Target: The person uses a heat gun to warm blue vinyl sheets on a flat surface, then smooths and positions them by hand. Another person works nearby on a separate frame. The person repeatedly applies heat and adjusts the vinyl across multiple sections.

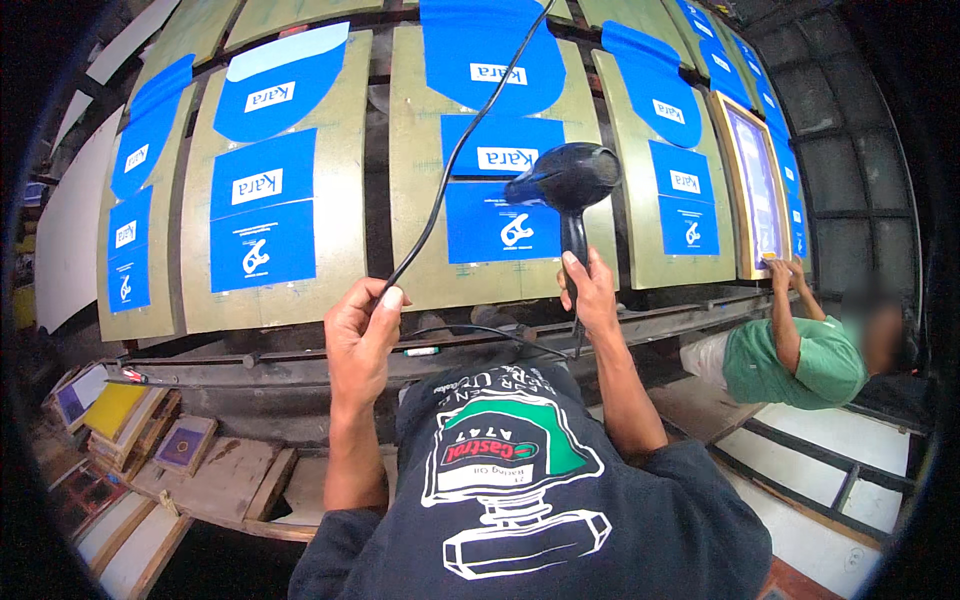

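Note:
My right hand (588,295) grips the handle of a black hair dryer (580,175), whose nozzle points left over a blue printed panel (490,225) with white lettering and emblem on the middle olive-green board (420,260). My left hand (365,330) is closed on the dryer's black cord (420,240), which runs up across that board to the top of the view; another length hangs below my hands along the board's front edge. More blue printed fabric pieces (265,245) lie on the boards to either side.
At the right, a co-worker in a green top (800,360) holds a wooden screen frame (745,200) on the boards. A rail (270,375) runs along the front edge. Stacked frames, one yellow (115,410), sit lower left on a wooden bench (225,470).

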{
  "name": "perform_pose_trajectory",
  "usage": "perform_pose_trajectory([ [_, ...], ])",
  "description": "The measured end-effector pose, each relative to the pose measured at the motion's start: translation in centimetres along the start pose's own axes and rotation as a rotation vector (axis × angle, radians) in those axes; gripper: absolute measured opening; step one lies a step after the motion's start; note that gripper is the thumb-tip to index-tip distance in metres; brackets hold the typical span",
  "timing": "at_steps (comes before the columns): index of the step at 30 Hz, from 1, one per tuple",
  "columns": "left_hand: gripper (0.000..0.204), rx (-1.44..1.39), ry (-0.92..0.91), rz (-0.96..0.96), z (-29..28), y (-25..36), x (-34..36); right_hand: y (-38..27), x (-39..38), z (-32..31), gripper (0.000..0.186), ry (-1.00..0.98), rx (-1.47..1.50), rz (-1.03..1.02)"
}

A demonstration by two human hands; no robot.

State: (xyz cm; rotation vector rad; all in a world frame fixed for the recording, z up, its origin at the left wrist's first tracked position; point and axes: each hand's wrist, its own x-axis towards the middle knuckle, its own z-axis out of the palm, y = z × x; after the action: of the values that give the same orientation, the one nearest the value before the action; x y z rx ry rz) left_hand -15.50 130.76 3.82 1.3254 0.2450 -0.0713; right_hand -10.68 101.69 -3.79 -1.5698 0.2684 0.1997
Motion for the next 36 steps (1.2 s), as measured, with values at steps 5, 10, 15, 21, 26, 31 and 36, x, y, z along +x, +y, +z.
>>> perform_pose_trajectory([
  [5, 0.015, 0.33, 0.062, 0.049, -0.4, 0.7, -0.1, 1.2, -1.0, 1.7, 0.048, 0.23, -0.051, 0.176],
  [10, 0.018, 0.127, -0.054, -0.009, 0.4, 0.1, -0.4, 0.4, -2.3, 0.1, 0.027, 0.048, -0.006, -0.009],
  [15, 0.019, 0.21, 0.06, 0.072, 0.2, 0.1, 0.0, 2.0, -2.9, -2.4, 0.054, 0.256, -0.069, 0.205],
  [21, 0.026, -0.062, -0.006, -0.015, 0.5, -1.4, 0.0, 0.1, -4.0, -1.4, 0.025, 0.105, -0.028, 0.076],
  [26, 0.026, -0.053, 0.015, 0.034, 0.5, -0.7, 0.2, 0.5, -4.1, -0.1, 0.026, 0.038, 0.035, 0.046],
  [31, 0.026, -0.056, 0.012, 0.04, -0.4, -0.5, 0.1, 0.2, -3.7, 0.9, 0.022, 0.029, -0.006, 0.045],
  [36, 0.026, -0.058, 0.004, 0.036, 0.0, -0.5, 0.0, 0.3, -3.7, 0.1, 0.024, 0.084, -0.08, 0.031],
])
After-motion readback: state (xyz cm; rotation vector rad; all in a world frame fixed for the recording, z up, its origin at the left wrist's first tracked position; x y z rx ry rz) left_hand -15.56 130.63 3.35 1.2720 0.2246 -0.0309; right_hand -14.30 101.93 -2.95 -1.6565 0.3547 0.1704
